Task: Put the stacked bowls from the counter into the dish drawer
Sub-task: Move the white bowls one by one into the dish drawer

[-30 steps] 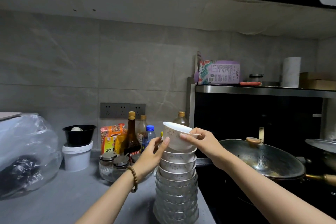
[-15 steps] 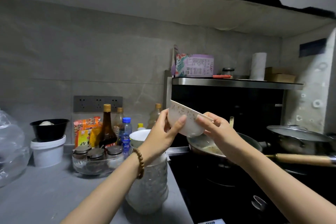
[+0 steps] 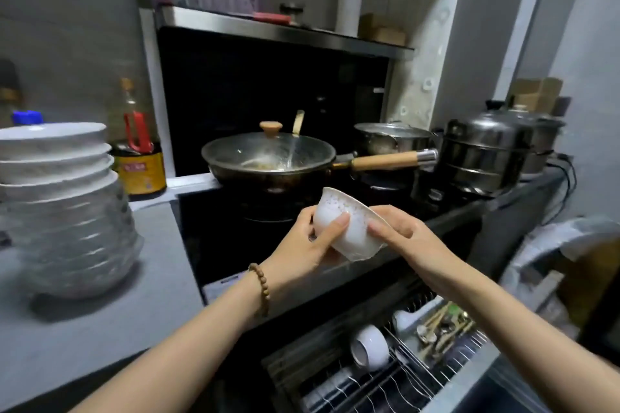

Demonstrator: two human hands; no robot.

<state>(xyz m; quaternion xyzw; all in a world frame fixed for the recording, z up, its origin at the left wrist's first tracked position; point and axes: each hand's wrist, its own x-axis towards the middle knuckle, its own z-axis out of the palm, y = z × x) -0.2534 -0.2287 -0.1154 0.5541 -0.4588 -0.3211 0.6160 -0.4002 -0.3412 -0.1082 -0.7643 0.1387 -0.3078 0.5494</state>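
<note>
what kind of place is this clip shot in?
Most likely a home kitchen: a lidded wok on the cooktop, a stack of bowls on the counter, and an open dish drawer below.

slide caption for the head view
Left hand and right hand hold a tilted white bowl above the open dish drawer, stacked bowls on the counter.

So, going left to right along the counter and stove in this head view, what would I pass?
You'd pass the stack of bowls, then the dark sauce bottle, the lidded wok, and last the steel steamer pot.
</note>
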